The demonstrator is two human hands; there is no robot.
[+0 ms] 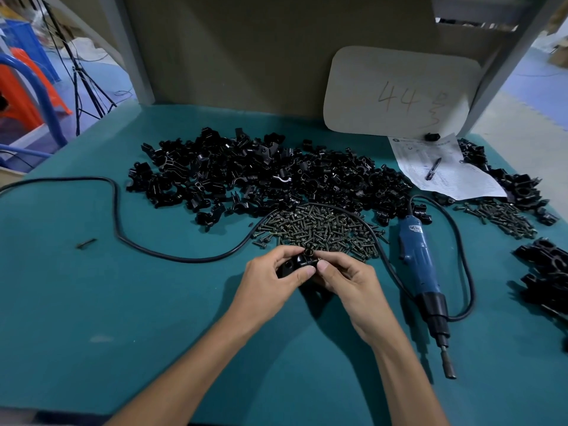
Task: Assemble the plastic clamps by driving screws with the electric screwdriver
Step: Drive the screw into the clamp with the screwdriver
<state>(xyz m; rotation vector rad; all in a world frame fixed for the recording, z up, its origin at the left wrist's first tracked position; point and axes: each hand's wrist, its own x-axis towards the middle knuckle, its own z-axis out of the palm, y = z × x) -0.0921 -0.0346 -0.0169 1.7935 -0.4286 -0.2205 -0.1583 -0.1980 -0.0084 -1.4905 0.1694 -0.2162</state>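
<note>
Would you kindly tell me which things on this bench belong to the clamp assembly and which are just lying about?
Job: clamp gripped by left hand and right hand, screw pile, heap of clamp parts, electric screwdriver.
Lying about: paper sheet, pen, card marked 44.

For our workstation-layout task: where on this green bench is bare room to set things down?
Biggest bare patch: near-left of the table, between the cable loop, the left forearm and the front edge. A narrower strip lies between the right forearm and the screwdriver. Crowded: the clamp heap at the back, the screw pile ahead of the held clamp.
</note>
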